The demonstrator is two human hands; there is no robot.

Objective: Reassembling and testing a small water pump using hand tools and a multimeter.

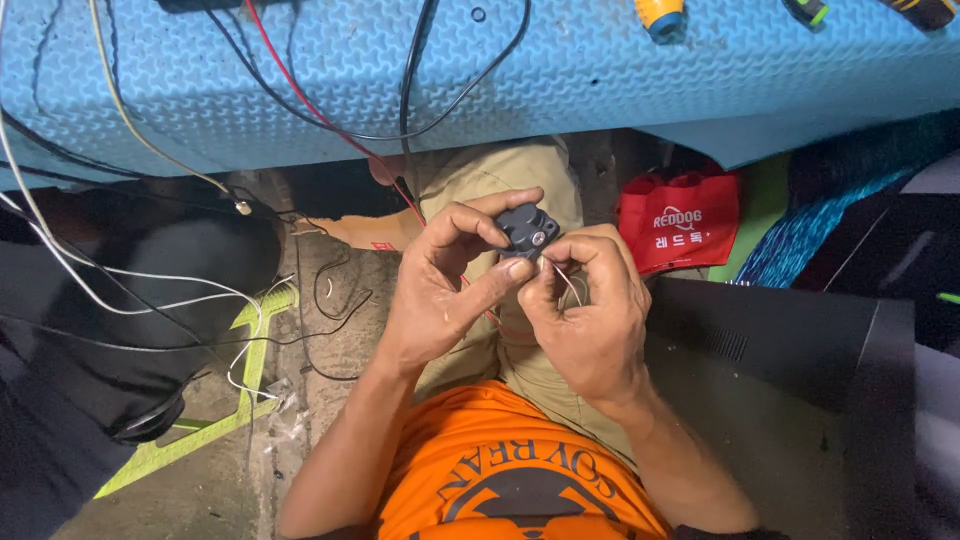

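Below blue mat (pixel 620 90), hands (pixel 440 290) pinch part (pixel 527 228).

Both hands meet above the lap: left hand (pixel 440 290) pinches a small dark part (pixel 527 228); right hand (pixel 590 310) fingers its thin wires (pixel 568 282).

Dk grey part (pixel 527 229), textured lt-blue foam mat (pixel 600 80), orange shirt (pixel 500 470), red bag (pixel 680 220), khaki trousers (pixel 500 175).

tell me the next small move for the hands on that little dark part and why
Probably guide the thin wire pinched in the right hand toward the small dark part, since the left hand already steadies it between thumb and fingers and the wire end sits right beside it. Whether it touches yet is unclear.
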